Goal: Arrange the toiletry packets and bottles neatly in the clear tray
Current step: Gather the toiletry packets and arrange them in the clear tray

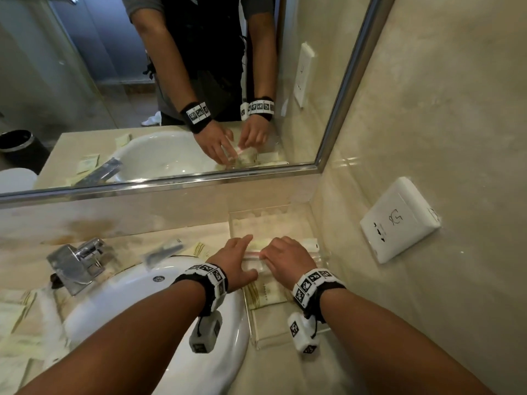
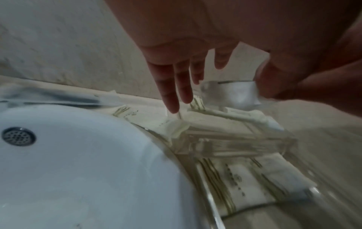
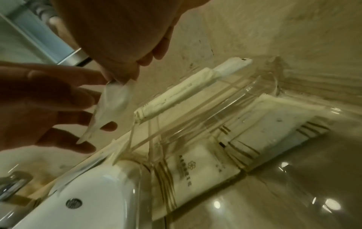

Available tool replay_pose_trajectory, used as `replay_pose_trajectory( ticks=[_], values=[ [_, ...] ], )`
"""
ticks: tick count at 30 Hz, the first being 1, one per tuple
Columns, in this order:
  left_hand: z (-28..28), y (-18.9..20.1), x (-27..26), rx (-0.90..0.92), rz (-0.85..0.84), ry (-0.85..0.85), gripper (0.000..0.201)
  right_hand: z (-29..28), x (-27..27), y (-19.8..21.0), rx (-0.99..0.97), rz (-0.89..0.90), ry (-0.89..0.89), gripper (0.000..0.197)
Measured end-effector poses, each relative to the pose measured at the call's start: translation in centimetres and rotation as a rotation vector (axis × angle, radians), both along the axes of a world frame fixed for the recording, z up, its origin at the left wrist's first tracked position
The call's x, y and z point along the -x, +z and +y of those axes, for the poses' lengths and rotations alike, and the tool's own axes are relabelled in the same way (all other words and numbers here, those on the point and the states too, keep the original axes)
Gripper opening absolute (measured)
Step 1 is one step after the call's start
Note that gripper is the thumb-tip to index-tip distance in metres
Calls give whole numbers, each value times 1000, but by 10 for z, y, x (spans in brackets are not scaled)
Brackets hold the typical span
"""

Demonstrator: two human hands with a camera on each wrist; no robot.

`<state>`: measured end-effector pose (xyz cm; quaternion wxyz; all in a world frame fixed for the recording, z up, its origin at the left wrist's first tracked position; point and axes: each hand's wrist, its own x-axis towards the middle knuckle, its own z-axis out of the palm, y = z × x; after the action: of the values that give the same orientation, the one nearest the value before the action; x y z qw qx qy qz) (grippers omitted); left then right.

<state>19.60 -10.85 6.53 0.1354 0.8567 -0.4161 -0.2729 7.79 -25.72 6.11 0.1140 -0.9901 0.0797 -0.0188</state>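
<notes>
Over the clear tray point(image 1: 268, 332), right hand point(image 1: 288, 258) pinches a clear packet point(image 1: 254, 255) by its edge, left hand point(image 1: 233, 260) spread, fingers straight, just beside it.

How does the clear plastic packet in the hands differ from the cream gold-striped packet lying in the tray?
The clear plastic packet is see-through with a red strip; the cream gold-striped packet is opaque and printed. The clear packet is pinched by the right hand; the cream packet lies flat in the clear tray. Both are thin.
</notes>
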Motion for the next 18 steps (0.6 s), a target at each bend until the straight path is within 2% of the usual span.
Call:
replay_pose_trajectory(
  ticks=[3, 5, 7, 10, 12, 13, 14, 15, 18],
  values=[
    [2, 1, 12, -55, -46, -110, 92, 8, 10, -2, 49, -17, 66, 14],
    [0, -1, 13, -86, -48, -77, 77, 13, 13, 2, 53, -10, 91, 16],
    [-3, 1, 18, -108, -77, -48, 59, 16, 22, 5, -18, 39, 43, 19],
    [-6, 3, 26, -106, -76, -21, 41, 19, 31, 4, -258, 73, -243, 35],
    [-6, 2, 30, -88, -53, -9, 37, 21, 38, 0, -564, 103, -453, 51],
    [-6, 1, 32, -76, -38, -8, 38, 22, 41, -2, -741, 114, -517, 51],
    [-6, 0, 34, -63, -20, -9, 38, 22, 44, -5, -904, 111, -552, 45],
    [-6, 0, 36, -54, -3, -11, 38, 22, 46, -7, -988, 101, -559, 35],
    [-9, -2, 44, -56, 37, -34, 44, 23, 54, -11, -948, 68, -545, 15]
  ],
)
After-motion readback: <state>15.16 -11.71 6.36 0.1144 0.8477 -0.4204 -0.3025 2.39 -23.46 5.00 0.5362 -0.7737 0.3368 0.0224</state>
